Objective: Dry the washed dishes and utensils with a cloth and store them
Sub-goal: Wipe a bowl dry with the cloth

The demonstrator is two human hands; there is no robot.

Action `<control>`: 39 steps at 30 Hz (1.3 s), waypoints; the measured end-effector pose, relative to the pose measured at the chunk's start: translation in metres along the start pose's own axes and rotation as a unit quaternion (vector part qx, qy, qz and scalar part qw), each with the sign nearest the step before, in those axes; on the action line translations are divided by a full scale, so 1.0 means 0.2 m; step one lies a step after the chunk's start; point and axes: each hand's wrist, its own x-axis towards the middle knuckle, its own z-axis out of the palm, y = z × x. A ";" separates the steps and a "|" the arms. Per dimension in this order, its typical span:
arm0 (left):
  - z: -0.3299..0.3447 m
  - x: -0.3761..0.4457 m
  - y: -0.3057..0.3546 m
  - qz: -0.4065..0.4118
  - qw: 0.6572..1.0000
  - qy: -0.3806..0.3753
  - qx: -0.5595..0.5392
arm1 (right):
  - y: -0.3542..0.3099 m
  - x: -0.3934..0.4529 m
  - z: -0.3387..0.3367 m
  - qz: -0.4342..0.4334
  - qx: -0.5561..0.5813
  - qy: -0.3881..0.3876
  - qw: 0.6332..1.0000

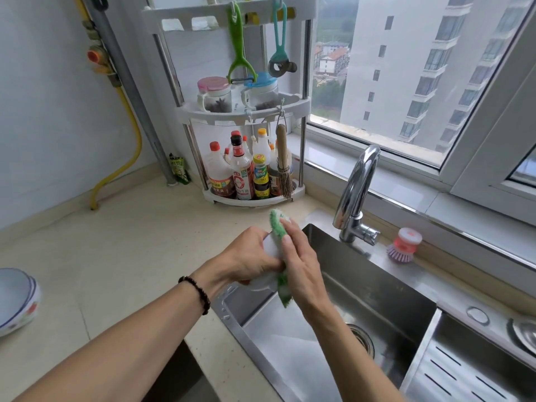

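Observation:
My left hand grips a small white dish above the left edge of the steel sink. Most of the dish is hidden by my fingers. My right hand presses a green and white cloth flat against the dish; the cloth hangs down to about. A stack of white bowls with blue rims sits on the counter at the far left edge.
A chrome tap rises behind the sink. A pink dish brush stands by the window sill. A white corner rack holds sauce bottles, jars and hanging tools. A drain tray lies at lower right. Beige counter spreads left.

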 end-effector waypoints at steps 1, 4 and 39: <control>0.01 -0.01 0.00 0.005 1.000 0.000 -0.007 | -0.01 0.03 -0.02 0.035 0.020 0.003 0.999; 0.04 -0.03 0.02 0.010 0.999 0.014 -0.043 | -0.05 0.13 -0.08 0.131 0.064 0.007 0.989; -0.24 -0.09 0.06 -0.033 0.978 -0.157 -0.133 | -0.08 0.17 -0.15 0.224 0.148 0.037 0.963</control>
